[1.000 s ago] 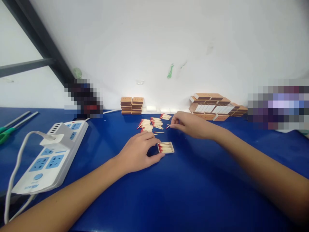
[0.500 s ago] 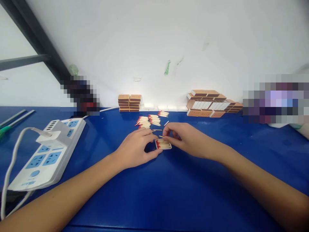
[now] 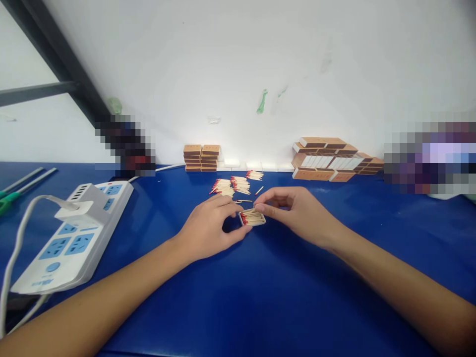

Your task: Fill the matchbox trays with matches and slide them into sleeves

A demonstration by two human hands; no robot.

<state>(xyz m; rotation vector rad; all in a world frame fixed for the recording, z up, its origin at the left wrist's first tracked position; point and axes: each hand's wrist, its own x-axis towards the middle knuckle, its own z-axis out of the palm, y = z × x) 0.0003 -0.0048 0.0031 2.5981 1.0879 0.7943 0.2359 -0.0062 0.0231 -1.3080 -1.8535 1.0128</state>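
A small open matchbox tray (image 3: 253,217) with red-tipped matches in it lies on the blue table (image 3: 260,297). My left hand (image 3: 210,229) curls around the tray's left end, thumb and fingers gripping it. My right hand (image 3: 297,210) is at the tray's right end, its thumb and forefinger pinched against the tray's edge. Just behind the hands lie loose piles of matches (image 3: 234,185) and a single stray match (image 3: 259,190).
A white power strip (image 3: 74,238) with a plugged-in charger and cable sits at the left. Stacks of brown matchboxes (image 3: 203,157) stand at the wall, with a larger heap (image 3: 330,158) to the right. Green-handled tools (image 3: 15,191) lie far left.
My right hand came back from the match piles to the tray between the first two frames. It now pinches the tray's right end. My left hand has stayed on the tray.
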